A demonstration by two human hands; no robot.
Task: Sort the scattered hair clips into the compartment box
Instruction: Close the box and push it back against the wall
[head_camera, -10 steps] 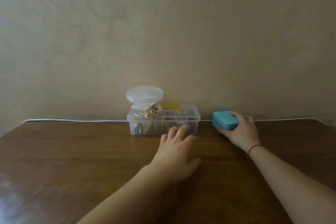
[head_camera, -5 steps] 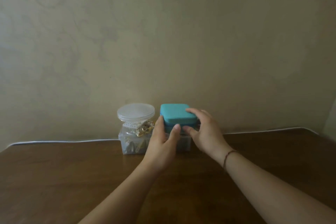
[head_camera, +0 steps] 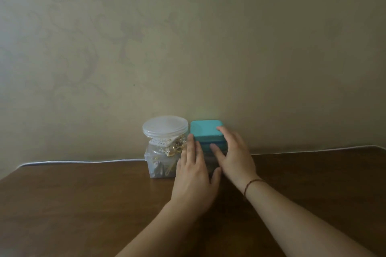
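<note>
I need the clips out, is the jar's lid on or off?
On. The lid sits flat across the top of the jar, covering its mouth; whether it is screwed tight cannot be told.

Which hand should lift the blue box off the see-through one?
Probably the right hand. Its fingers already lie on the teal box, with the thumb at the front. The left hand lies flat against the front of the clear compartment box, so it could steady that.
</note>
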